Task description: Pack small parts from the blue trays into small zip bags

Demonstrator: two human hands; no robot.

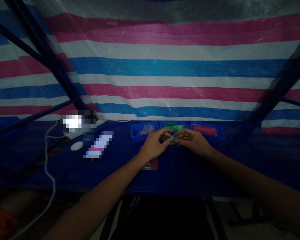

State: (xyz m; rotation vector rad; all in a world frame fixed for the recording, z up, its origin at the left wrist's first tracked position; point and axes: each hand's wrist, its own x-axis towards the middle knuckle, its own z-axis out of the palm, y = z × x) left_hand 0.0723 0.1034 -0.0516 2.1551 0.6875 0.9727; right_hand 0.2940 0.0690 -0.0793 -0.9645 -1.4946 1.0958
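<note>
My left hand [153, 144] and my right hand [194, 141] meet over the blue table, in front of the bins. Fingertips of both are closed on a small green plastic packet [173, 141], whose details are too dark to make out. Just behind it is the middle blue bin with green packets [174, 126]. To its left, another blue bin [134, 134] holds clear plastic bits [148, 128]. The right-hand blue bin [220, 137] has pink-red packets [205, 129] in it. Beneath my left wrist lies a red and clear packet [153, 164], partly covered.
On the left of the table [120, 176] lie a pixelated phone-like object [99, 145] and a white round object [77, 146]. A white cable [47, 160] hangs over the edge near a white power strip [101, 122]. Blue frame bars and a striped sheet [177, 66] stand behind.
</note>
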